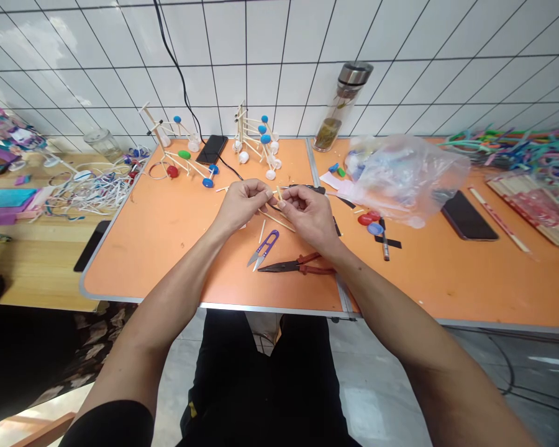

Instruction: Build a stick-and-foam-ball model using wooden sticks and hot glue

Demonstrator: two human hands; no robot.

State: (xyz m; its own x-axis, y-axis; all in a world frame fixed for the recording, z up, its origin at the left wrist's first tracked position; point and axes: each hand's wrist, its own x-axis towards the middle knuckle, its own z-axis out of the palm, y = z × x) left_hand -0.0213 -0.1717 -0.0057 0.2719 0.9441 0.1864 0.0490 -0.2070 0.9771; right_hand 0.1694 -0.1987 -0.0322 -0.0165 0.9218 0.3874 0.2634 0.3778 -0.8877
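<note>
Over the orange table (168, 236), my left hand (243, 203) and my right hand (311, 215) meet, fingertips almost touching. Each pinches thin wooden sticks; a short piece (279, 193) stands up between the fingertips and a longer wooden stick (277, 220) slants below them. How the pieces join is hidden by my fingers. Just in front lie purple thread snips (269, 242) and long-nose pliers (293, 266) with red handles, partly behind my right wrist. Behind my hands stand two stick frames, a left one (185, 154) and a middle one (256, 139), with coloured caps on them.
A glass tea bottle (331, 118) stands near the tiled wall. To the right are a plastic bag (395, 180), red caps (368, 218), a marker (385, 245) and a phone (468, 217). Another phone (212, 149) lies behind the left frame. A person sits at far left.
</note>
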